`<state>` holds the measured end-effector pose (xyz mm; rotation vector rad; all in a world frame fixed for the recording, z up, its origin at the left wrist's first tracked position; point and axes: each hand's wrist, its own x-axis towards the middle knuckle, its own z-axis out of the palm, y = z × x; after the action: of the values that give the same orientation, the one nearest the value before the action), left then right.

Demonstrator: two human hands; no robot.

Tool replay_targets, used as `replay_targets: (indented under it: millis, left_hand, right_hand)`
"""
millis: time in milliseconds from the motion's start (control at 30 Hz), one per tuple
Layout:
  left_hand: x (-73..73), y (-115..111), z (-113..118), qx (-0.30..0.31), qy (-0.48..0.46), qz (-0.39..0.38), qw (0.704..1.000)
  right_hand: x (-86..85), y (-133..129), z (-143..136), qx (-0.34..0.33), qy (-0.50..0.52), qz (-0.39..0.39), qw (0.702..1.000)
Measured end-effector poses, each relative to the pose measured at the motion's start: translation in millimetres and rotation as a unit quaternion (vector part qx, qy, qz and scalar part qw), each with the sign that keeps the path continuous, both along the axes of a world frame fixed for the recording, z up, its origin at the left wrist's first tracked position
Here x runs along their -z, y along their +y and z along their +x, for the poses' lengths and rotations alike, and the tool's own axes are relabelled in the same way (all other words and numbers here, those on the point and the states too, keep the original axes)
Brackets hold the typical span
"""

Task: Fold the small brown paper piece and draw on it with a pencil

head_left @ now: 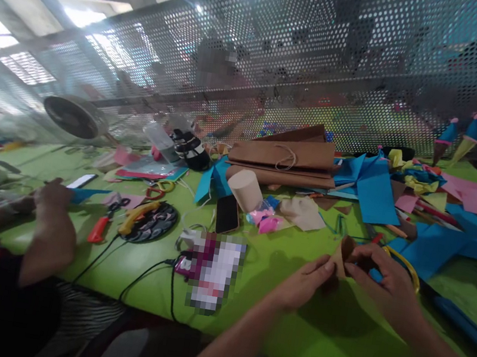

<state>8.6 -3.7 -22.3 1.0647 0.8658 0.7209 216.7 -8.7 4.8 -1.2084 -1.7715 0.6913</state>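
Where both hands meet, brown paper cone (341, 256) pinched between left grip (304, 282) and right grip (379, 276).

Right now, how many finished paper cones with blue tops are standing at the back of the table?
2. One paper cone stands at the far right edge, the other paper cone just right of it. More may be hidden among the paper scraps.

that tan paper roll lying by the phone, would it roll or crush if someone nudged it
The tan paper roll lies on its side on the green table, so a nudge would probably set it rolling. It looks slightly tapered, so it may curve toward the phone. Being hollow paper, it is likely light and easily crushed.
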Motion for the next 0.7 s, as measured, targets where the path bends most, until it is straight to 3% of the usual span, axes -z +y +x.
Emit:
replay_targets:
  millis: [133, 233, 467, 700]
  left_hand:
    - [0.1, 3.1, 2.3, -0.025, -0.066, -0.035, 0.997]
    - [-3.4, 4.7, 1.6, -0.031, -0.064, -0.044, 0.996]
    - [-8.4, 1.6, 2.2, 0.002, -0.025, 0.042, 0.999]
    - [-4.5, -1.4, 3.7, -0.001, -0.013, 0.049, 0.999]
  right_hand:
    - [-8.9, 2.4, 3.3, -0.045, 0.029, -0.002, 0.999]
    - [-11.6, 2.8, 6.8, -0.075, 0.041, -0.018, 0.996]
    - [-5.3, 1.6, 4.5, 0.031, 0.029, 0.04, 0.998]
    - [2.4, -1.2, -4.4, 0.09, 0.019, 0.06, 0.994]
